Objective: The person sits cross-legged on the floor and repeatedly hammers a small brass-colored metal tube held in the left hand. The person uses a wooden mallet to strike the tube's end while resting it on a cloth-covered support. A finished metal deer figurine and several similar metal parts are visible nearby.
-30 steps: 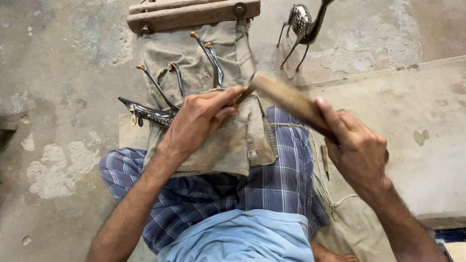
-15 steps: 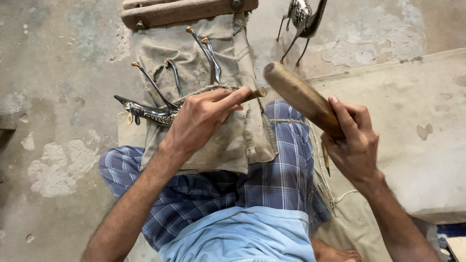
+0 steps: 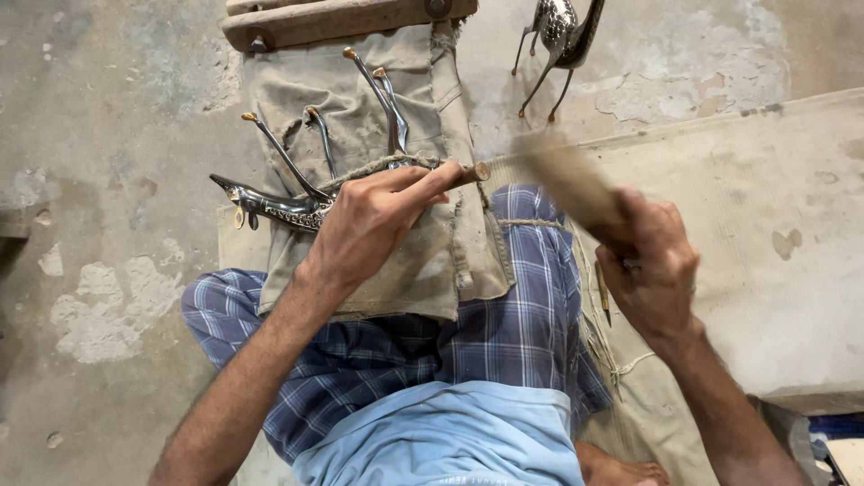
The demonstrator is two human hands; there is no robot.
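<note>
Two hands work: left hand (image 3: 373, 225) fingers clamped on a stiff, slippery metal deer figure (image 3: 288, 202) and thin punch (image 3: 463, 173); right hand (image 3: 652, 265) fingers wrapped around a heavy wooden mallet (image 3: 567, 184).

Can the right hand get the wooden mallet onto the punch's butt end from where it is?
Probably yes. The right hand holds the wooden mallet raised just right of the punch, whose butt end sticks out past the left hand. Nothing sits in the gap between them.
</note>
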